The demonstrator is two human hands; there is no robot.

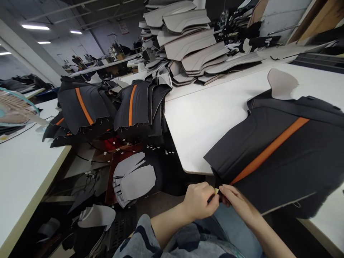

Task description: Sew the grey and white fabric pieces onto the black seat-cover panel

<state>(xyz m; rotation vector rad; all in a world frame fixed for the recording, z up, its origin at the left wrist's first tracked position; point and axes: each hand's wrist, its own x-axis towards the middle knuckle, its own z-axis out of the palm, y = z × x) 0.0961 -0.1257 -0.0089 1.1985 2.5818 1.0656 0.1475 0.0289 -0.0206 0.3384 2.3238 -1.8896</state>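
A dark fabric panel (279, 150) with an orange stripe (271, 150) lies on the white table at right and hangs over its front edge. My right hand (239, 204) is closed at the panel's near left corner, with thumb and fingers pinching the dark cloth. Beside it, almost touching, my left hand (200, 201) is closed in a fist. A small yellow piece (216, 191) shows at its fingertips; what it belongs to is hidden. A pale rounded fabric piece (282, 83) sticks out behind the dark panel.
Stacked grey panels (196, 46) stand on the white table (204, 118). Dark bundles with orange stripes (86, 104) hang between the tables. Pale pieces (137, 179) lie lower down at left. A fan (16, 107) stands on the left table (24, 168).
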